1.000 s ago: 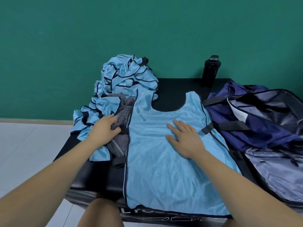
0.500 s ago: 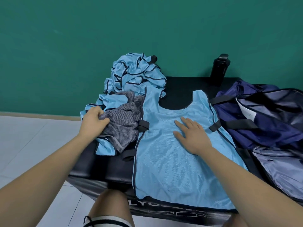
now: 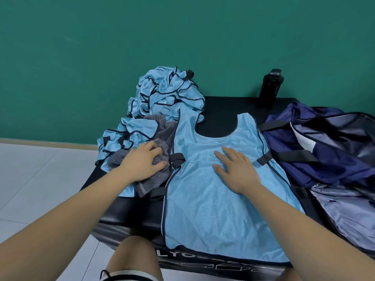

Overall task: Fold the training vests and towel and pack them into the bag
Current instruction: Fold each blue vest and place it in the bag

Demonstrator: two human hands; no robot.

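Rightwards my left hand [image 3: 142,162] has moved, clutching the grey striped towel [image 3: 151,184]; my spread right hand [image 3: 236,169] presses the light-blue mesh vest [image 3: 213,209]. Tugging the towel may wrinkle the vest beside it.

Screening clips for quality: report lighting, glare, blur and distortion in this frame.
Head view: soft even light, no hard shadows; mild sheen on the spread blue vest and navy bag; wide-angle lens stretches the forearms; left hand on the grey towel and right hand look sharp.
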